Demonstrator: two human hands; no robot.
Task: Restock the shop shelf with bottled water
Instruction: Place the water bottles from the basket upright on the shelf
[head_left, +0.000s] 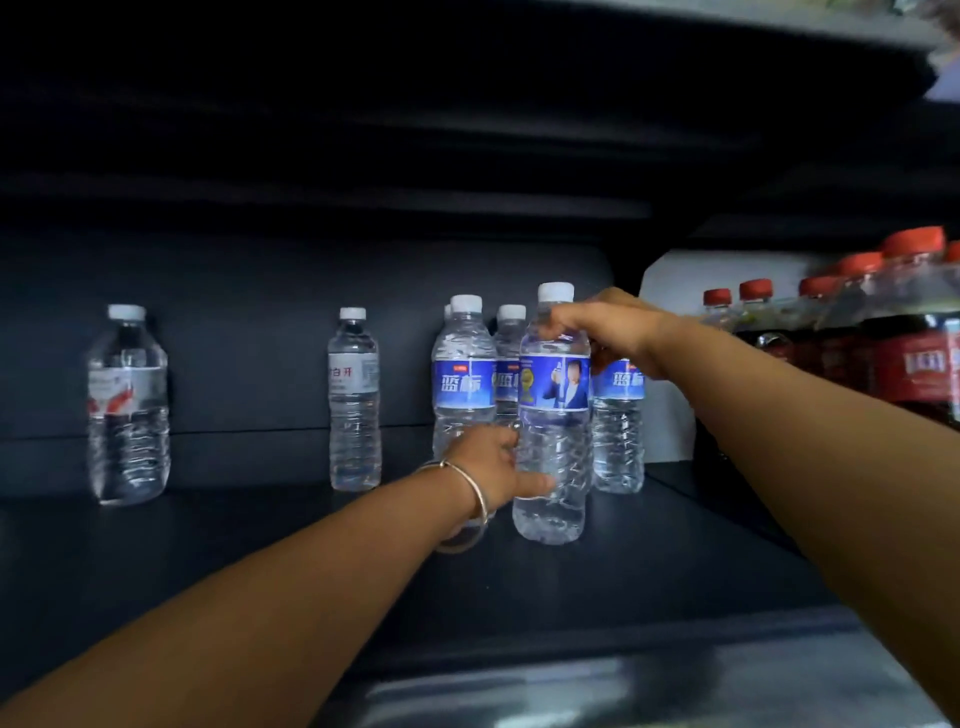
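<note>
Blue-labelled front bottle (554, 415) stands on shelf (260, 561), both hands' fingers (558, 319) gripping it.

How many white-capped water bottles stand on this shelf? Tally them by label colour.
Blue-label bottles: 5, one showing only a cap edge
White-label bottle: 1
Red-and-white-label bottle: 1
Total: 7

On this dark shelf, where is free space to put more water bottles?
Free: between the red-label bottle and the white-label bottle, and the shelf front. Crowded: the blue-label bottles, where both hands hold the front bottle, and the red-capped drinks.
</note>
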